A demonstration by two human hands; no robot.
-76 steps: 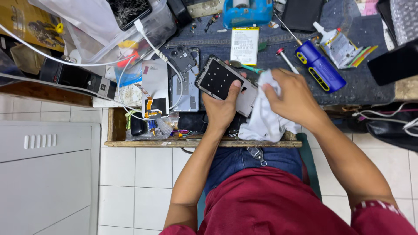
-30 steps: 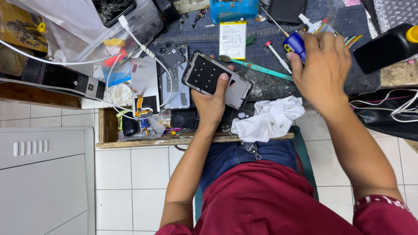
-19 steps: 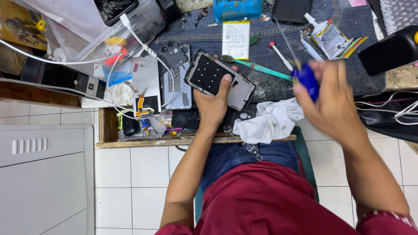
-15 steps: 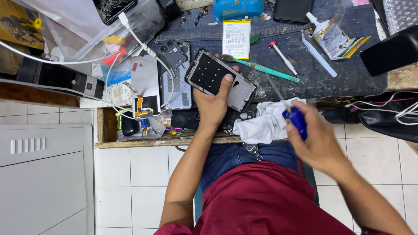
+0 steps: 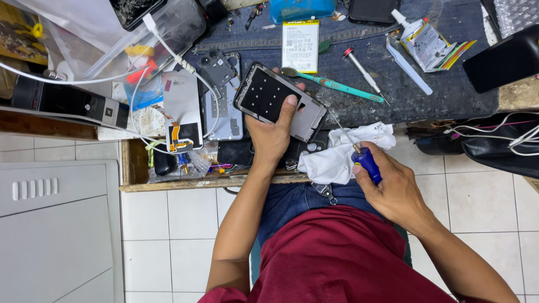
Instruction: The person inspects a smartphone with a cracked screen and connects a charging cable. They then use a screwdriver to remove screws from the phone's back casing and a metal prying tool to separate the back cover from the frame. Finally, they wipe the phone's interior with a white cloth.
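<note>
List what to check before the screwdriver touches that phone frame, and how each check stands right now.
1. Frame held firm: ok, the left hand grips the phone frame, thumb across it.
2. Tool in hand: ok, the right hand holds the blue screwdriver.
3. Tip on a screw: not ok, the tip is only near the frame's corner.
4. Right bit for the screws: cannot tell.
5. Cloth clear of the shaft: not ok, it lies right under it.
</note>
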